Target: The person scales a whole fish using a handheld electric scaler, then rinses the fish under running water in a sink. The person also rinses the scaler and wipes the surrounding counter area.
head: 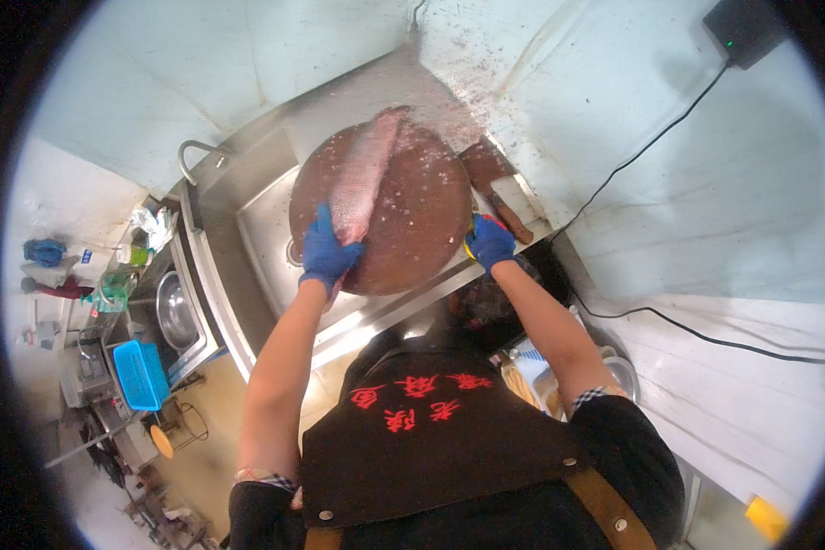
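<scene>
A large scaly fish [363,175] lies slantwise on a round, dark brown chopping board [419,199] set over a steel sink. My left hand [330,251], in a blue glove, grips the fish at its near end. At the board's right edge is my right hand [489,239], also in a blue glove, closed around a thing with yellow and red parts, mostly hidden by the fingers. A cleaver [485,168] with a wooden handle lies just right of the board. Pale bits are scattered on the board.
Left of the board are the steel sink basin [258,227] and a curved faucet [196,151]. Farther left are a metal bowl [177,309] and a blue plastic basket [137,375]. Walls stand close behind and at right, where a black cable [650,144] hangs.
</scene>
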`<action>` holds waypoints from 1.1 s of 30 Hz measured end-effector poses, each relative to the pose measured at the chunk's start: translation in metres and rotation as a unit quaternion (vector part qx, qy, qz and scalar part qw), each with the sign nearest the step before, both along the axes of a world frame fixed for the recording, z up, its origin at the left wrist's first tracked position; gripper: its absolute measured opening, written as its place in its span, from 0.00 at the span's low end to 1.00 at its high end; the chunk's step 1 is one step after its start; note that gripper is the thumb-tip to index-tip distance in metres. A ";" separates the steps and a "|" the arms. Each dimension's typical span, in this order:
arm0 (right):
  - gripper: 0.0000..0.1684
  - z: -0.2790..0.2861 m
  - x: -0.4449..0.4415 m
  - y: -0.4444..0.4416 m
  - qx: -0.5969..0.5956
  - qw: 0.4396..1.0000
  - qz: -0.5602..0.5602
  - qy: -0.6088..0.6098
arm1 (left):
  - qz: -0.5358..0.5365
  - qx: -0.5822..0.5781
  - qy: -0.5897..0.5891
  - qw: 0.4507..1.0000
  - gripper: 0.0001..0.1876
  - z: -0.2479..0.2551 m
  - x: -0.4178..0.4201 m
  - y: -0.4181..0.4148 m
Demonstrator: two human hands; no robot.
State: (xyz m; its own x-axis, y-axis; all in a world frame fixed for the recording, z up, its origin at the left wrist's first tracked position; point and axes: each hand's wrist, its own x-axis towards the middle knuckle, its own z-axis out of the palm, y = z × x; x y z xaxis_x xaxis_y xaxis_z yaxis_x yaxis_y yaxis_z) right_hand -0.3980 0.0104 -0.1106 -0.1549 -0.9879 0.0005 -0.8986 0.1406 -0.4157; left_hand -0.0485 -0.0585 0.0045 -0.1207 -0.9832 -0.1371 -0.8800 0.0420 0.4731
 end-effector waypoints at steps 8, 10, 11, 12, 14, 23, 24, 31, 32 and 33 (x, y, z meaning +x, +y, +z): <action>0.16 -0.021 0.004 -0.002 -0.033 0.999 0.006 0.003 | 0.047 0.099 0.076 0.991 0.67 -0.023 0.045 -0.034; 0.23 -0.023 0.005 0.008 -0.059 0.997 0.000 -0.043 | 0.028 0.143 0.205 0.968 0.64 -0.031 0.055 -0.039; 0.25 -0.023 0.005 0.014 -0.051 0.998 -0.002 -0.049 | 0.018 0.164 0.266 0.950 0.63 -0.033 0.062 -0.038; 0.27 -0.014 0.015 0.017 -0.043 0.997 -0.001 -0.062 | 0.074 0.108 0.151 0.980 0.59 -0.044 0.080 -0.031; 0.31 -0.015 0.001 0.024 -0.053 0.994 -0.027 -0.095 | 0.071 0.208 0.383 0.897 0.44 -0.021 0.053 -0.023; 0.35 0.040 0.056 0.059 -0.069 0.967 -0.105 -0.220 | 0.103 0.321 0.751 0.568 0.17 -0.011 0.142 0.023; 0.34 0.035 0.061 0.061 -0.119 0.969 -0.115 -0.182 | 0.088 0.320 0.763 0.554 0.18 -0.031 0.166 0.023; 0.29 0.154 0.238 -0.035 -0.237 0.927 -0.019 -0.289 | 0.089 0.251 0.737 0.621 0.43 0.063 0.264 0.023; 0.29 0.172 0.274 -0.065 -0.216 0.932 0.035 -0.288 | 0.101 0.235 0.720 0.646 0.41 0.041 0.284 0.022; 0.29 0.183 0.309 -0.100 -0.198 0.933 0.087 -0.286 | 0.111 0.220 0.702 0.668 0.40 0.018 0.303 0.020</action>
